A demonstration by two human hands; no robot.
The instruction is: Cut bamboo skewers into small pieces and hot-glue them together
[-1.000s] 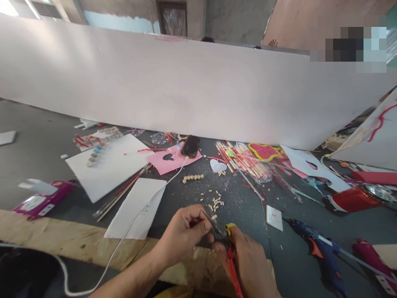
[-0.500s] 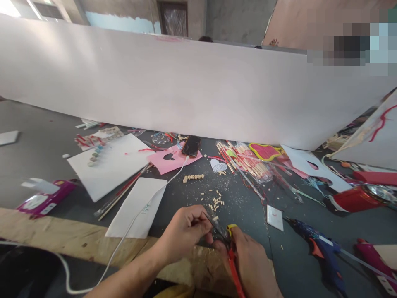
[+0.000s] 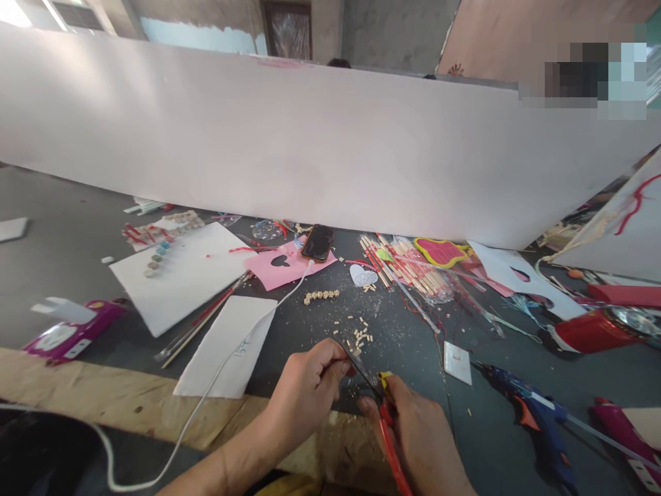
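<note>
My right hand is wrapped round a cutting tool with red and yellow handles, low in the centre of the view. The tool's dark jaws point up and left toward my left hand, whose thumb and fingers are pinched together at the dark tip. What those fingers hold is too small to make out. Just beyond lie several short cut wooden pieces and fine crumbs. Further back is a small row of joined wooden pieces.
A phone on pink paper has a white cable running left. Chopstick bundles lie at the back. On the right are a blue glue gun, a white tile and a red can. A tall white board stands behind.
My left hand has shifted slightly, its fingers now close to the tool's jaws. The pale piece seen near the jaws before no longer shows there. My right hand keeps its hold on the tool.
</note>
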